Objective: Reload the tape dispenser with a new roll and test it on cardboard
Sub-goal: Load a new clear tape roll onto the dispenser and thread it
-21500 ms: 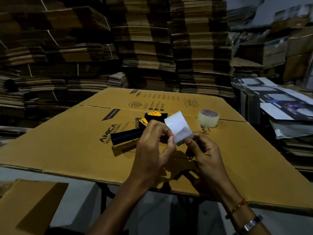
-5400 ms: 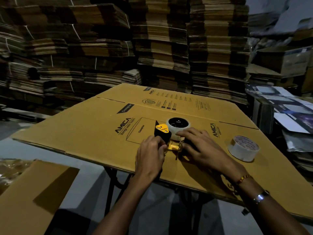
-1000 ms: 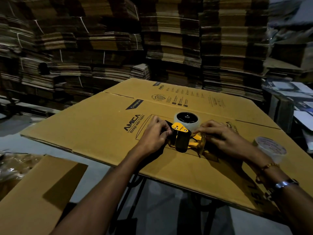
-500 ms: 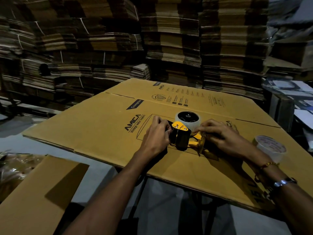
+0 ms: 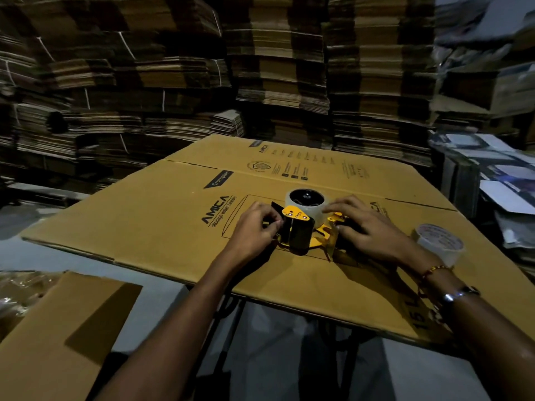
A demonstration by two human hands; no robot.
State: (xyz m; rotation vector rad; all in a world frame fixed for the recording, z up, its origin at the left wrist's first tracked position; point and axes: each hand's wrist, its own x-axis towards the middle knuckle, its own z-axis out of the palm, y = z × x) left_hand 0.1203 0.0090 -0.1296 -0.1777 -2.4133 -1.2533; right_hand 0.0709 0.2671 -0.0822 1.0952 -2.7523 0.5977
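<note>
A black and yellow tape dispenser (image 5: 298, 230) lies on its side on a flattened brown cardboard box (image 5: 162, 224). A pale tape roll (image 5: 307, 202) sits on its hub at the far end. My left hand (image 5: 254, 227) pinches the black flap at the dispenser's left side. On the right, my right hand (image 5: 362, 227) covers the handle, and its forefinger touches the roll's edge. A second tape roll (image 5: 440, 244) stands loose on the cardboard to the right.
The cardboard sheet rests on a dark metal stand (image 5: 223, 314) over a pale floor. Another cardboard piece (image 5: 58, 337) lies at lower left. Tall stacks of flattened cartons (image 5: 275, 68) fill the back. Printed sheets (image 5: 498, 169) are piled at the right.
Both hands stay on the dispenser. My right forefinger has shifted up onto the roll's edge. The view has barely moved.
</note>
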